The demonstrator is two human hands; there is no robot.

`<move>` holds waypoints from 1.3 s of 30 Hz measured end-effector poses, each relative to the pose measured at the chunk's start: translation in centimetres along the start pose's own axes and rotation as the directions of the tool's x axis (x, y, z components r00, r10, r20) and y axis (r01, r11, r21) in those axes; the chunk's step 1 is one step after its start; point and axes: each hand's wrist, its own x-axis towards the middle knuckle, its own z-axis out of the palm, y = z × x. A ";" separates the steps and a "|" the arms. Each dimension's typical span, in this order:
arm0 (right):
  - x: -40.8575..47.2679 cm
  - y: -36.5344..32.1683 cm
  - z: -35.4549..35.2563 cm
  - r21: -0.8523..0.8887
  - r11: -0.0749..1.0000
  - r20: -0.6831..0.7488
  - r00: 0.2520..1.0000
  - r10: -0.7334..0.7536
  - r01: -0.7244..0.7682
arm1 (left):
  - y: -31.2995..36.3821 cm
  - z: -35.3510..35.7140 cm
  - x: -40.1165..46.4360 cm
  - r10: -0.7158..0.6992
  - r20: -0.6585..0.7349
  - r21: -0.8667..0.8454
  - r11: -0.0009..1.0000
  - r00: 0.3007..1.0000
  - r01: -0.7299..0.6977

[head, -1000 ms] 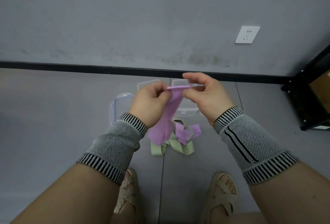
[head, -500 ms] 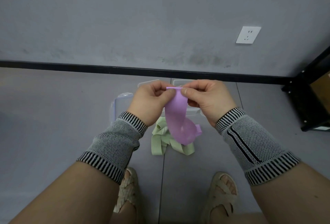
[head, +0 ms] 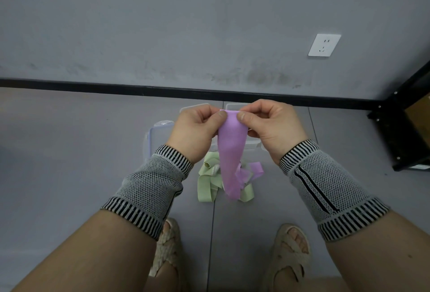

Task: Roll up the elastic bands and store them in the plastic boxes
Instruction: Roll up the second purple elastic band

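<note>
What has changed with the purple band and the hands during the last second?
Both hands, left hand and right hand, came closer together and lower, still pinching the purple band by its top edge. The band, earlier twisted, now hangs flat and straight. The green bands and plastic boxes on the floor stayed put.

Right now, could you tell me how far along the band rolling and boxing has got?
Early on. Done: nothing visibly stored; the plastic boxes sit mostly hidden behind the hands, contents unclear. In hand: left hand and right hand each pinch the top edge of a purple band, which hangs unrolled. Left: green bands and another purple strip lie loose on the floor.
</note>
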 end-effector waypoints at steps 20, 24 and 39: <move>-0.1 -0.3 0.0 0.029 0.999 0.013 1.000 -0.028 0.028 | 0.4 0.4 -0.2 -0.038 -0.032 -0.074 0.997 0.999 0.036; -0.2 -0.4 0.0 0.038 0.999 0.039 0.999 -0.023 0.022 | 0.5 0.5 -0.2 -0.031 -0.020 -0.078 0.997 0.999 0.029; -0.5 -0.1 0.6 -0.127 0.974 0.088 0.980 -0.177 0.187 | 0.4 0.7 0.0 -0.253 0.035 -0.180 0.950 0.967 0.255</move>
